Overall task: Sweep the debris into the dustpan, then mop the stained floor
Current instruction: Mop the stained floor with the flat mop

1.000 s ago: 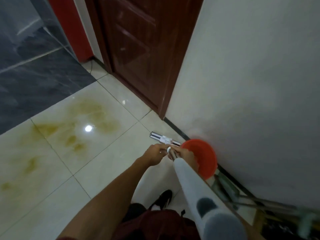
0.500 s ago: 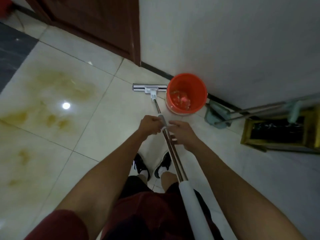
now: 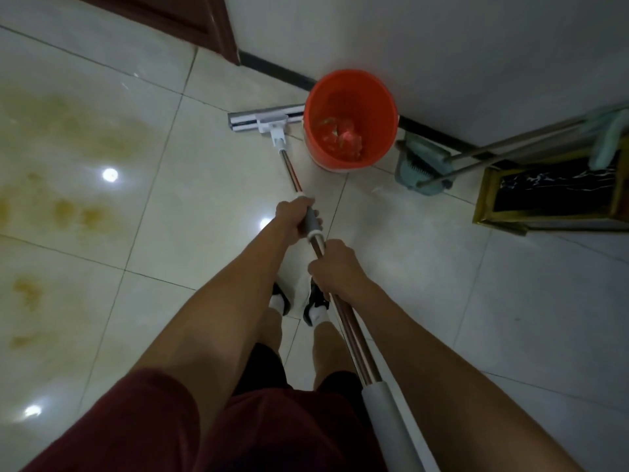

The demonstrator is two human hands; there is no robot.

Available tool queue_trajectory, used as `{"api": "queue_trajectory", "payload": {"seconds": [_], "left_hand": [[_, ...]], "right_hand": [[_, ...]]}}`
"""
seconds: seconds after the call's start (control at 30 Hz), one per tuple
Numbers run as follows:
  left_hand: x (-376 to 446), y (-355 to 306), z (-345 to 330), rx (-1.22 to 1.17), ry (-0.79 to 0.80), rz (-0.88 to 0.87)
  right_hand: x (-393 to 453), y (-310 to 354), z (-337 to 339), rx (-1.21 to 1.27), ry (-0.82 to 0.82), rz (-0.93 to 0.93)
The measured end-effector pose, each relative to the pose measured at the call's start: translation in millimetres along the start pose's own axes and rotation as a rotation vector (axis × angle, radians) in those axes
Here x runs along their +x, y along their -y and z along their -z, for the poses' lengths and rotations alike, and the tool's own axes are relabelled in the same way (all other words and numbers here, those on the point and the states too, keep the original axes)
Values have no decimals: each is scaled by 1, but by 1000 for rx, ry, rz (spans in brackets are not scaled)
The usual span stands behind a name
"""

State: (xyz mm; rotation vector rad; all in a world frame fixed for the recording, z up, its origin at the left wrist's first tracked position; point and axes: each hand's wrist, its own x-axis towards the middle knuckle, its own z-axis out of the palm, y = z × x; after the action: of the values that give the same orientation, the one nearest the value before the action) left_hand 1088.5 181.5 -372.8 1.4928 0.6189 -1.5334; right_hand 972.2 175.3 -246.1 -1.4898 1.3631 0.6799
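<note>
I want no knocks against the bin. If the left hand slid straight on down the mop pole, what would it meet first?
Bare pole, then the white joint of the mop head. The left hand runs just left of the red bucket; depth is unclear.

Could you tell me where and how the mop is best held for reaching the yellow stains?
As held now: left hand around the grey sleeve, right hand higher on the bare metal pole, both wrapping it from above. The mop has a long, slanted pole, so two spaced grips should steer the flat head toward the stains.
</note>
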Motion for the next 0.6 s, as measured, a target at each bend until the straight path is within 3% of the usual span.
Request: {"api": "queue_trajectory", "payload": {"seconds": [0.1, 0.37, 0.6], "left_hand": [[2, 5, -11, -26, -67, -70], [-18, 12, -17, -89, -64, -135], [-34, -3, 24, -193, -145, -222]], "right_hand": [[-2, -7, 7, -35, -39, 59], [-17, -17, 18, -138, -81, 174], [-24, 3, 7, -204, -27, 343]]}}
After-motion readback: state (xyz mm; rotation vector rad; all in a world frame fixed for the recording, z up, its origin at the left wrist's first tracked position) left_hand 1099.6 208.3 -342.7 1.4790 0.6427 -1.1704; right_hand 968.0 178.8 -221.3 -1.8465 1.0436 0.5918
